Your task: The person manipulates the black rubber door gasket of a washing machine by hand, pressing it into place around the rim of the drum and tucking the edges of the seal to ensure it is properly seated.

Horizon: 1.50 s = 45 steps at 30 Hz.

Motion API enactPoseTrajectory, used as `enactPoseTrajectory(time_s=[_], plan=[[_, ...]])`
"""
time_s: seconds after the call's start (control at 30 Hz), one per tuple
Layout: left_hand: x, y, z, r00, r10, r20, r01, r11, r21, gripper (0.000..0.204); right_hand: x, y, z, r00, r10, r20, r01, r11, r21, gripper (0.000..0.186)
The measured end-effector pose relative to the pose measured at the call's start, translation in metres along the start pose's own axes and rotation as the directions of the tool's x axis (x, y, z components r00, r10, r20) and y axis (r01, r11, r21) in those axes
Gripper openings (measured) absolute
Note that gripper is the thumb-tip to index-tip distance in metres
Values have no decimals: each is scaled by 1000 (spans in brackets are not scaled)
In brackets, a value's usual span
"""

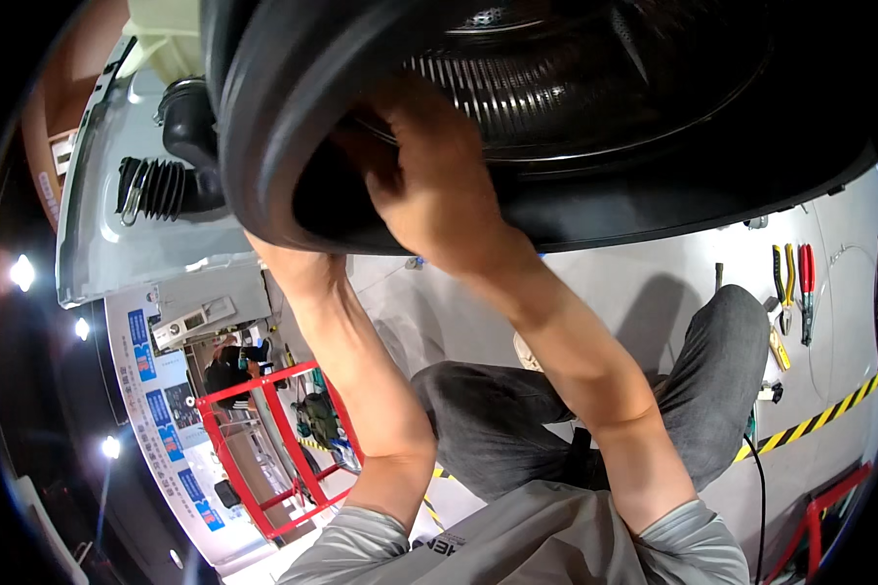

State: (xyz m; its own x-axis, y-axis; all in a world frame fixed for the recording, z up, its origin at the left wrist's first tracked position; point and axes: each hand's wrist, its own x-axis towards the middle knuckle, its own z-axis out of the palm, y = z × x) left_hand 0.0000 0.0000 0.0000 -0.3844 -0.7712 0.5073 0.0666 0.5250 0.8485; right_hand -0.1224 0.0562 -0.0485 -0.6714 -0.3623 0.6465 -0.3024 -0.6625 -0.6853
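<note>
A large black rubber door gasket [263, 127] rings the mouth of a washing machine tub, with the perforated metal drum [517, 93] inside. My right hand [429, 185] reaches into this opening, fingers curled against the gasket's inner left side; shadow and blur partly hide the fingertips. From below, my left hand [298, 261] goes up behind the lower left of the gasket. Only its wrist and heel show, and the rubber covers its fingers. Left of the gasket, a black ribbed hose [166, 188] with a wire clamp joins a dark elbow pipe [189, 132].
A grey panel [117, 249] stands at the left. Red-handled pliers [807, 278] and yellow-and-black-handled pliers [785, 278] lie on the floor at right, beyond my knee. Yellow-black tape [819, 424] crosses the floor. A red metal frame [273, 439] stands lower left; another person [229, 370] is farther off.
</note>
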Motion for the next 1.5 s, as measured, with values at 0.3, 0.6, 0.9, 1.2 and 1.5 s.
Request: enactPoseTrajectory(time_s=[0.3, 0.6, 0.9, 1.2, 1.5], plan=[[-2, 18, 11, 977, 210, 22, -194, 852, 487, 46, 13, 0, 6, 1000, -3, 4, 3, 998, -67, 31], [4, 15, 30, 969, 184, -164, -118, 930, 349, 38, 21, 4, 0, 987, 81, 136, -68, 993, -100, 28], [-5, 19, 30, 971, -28, -239, 80, 975, 208, 35, 18, -26, -29, 985, 119, 124, -123, 992, 26, 25], [-6, 21, 39, 959, -155, -238, 167, 985, 33, 33, 55, -70, -73, 823, 491, 286, -543, 531, 650, 17], [-6, 42, 41, 967, -107, -233, 191, 906, 378, 40, 132, -216, -116, 750, -141, 646, 404, 871, -280, 18]])
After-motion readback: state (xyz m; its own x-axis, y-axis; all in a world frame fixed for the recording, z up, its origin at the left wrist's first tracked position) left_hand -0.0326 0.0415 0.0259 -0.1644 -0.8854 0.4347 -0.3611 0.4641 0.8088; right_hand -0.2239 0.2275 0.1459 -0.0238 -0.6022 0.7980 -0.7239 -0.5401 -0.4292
